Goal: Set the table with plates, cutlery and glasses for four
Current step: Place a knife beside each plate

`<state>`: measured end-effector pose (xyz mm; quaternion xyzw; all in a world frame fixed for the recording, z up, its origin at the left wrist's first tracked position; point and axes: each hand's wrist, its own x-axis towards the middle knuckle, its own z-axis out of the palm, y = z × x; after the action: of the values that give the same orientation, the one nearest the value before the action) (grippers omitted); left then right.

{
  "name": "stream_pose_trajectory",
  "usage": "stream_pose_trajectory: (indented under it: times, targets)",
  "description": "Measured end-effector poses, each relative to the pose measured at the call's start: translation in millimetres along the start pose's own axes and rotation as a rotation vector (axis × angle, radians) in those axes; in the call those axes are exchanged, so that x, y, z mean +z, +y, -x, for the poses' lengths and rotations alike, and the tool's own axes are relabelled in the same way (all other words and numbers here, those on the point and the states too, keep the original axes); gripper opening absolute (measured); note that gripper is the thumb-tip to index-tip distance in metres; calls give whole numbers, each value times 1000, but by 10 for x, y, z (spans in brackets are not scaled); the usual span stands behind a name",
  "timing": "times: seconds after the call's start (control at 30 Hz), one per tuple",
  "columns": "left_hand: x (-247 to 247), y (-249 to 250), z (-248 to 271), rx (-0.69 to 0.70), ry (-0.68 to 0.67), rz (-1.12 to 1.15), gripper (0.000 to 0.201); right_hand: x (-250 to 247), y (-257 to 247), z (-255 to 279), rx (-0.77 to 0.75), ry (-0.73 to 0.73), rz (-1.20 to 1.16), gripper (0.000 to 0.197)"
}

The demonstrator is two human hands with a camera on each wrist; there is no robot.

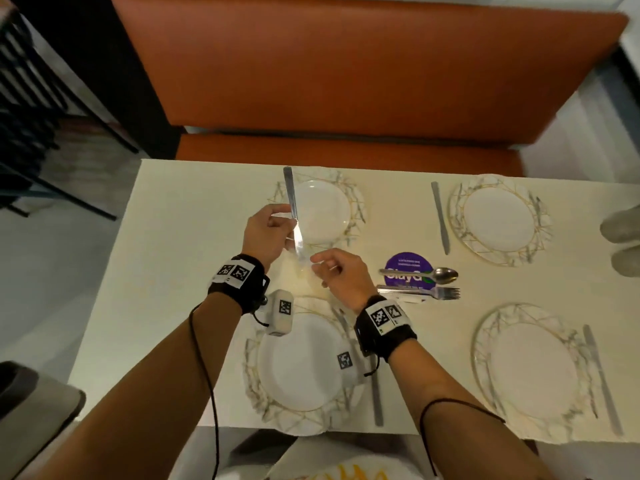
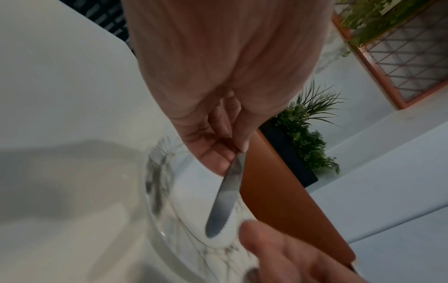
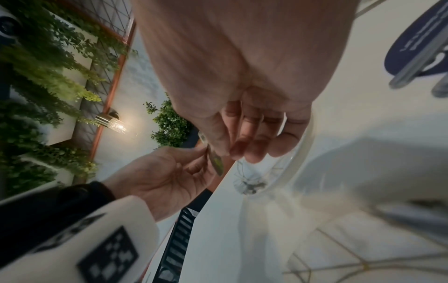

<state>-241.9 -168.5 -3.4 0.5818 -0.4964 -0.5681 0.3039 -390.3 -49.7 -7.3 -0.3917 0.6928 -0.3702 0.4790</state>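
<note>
Status, left to right: left hand [image 1: 265, 233] pinches a knife [image 1: 293, 216] mid-length, above the bench [image 1: 166, 271], just beside the left rim of the far-left plate [image 1: 322, 211]; the left wrist view shows thumb and fingers curled on the handle, serrated blade pointing out over that plate. Right hand [image 1: 337, 275] sits just beside the knife's near end, fingers loosely curled; cannot tell from any view whether it touches the knife or has let go, looks empty otherwise. Near-left plate [image 1: 298, 362] is down, with a knife [image 1: 375, 389] along its right side, partly hidden by the right wrist. Centre of the bench: a spoon [image 1: 419, 273] and forks [image 1: 420, 292] lie across a purple round sticker [image 1: 408, 261], not yet distributed; exact count of stacked pieces is unclear. Far-right plate [image 1: 498, 220] has a knife [image 1: 440, 218] on its left; near-right plate [image 1: 533, 372] has a knife [image 1: 602, 379] on its right. My read: four plates done, three knives placed, the fourth being set now. Left to do: forks and spoons to all four settings, and all glasses, none visible on the bench. Roughly a third to halfway through.
</note>
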Motion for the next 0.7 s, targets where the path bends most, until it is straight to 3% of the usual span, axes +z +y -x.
stream_pose_trajectory:
  times: [0.13,0.3,0.57,0.7]
  targets:
    - [-434,-166,-382,-67,32,-84,28,217,20,2,64,-2,-50,27]
    - [-727,-367,-888,-147,90,-236,26,219,92,-60,112,59,-39,24]
    - [-738,-580,-1352,-217,63,-426,20,54,198,-217,158,127,-52,20]
    - [-696,-617,-1456,-184,69,-460,19,41,192,-280,153,135,-53,20]
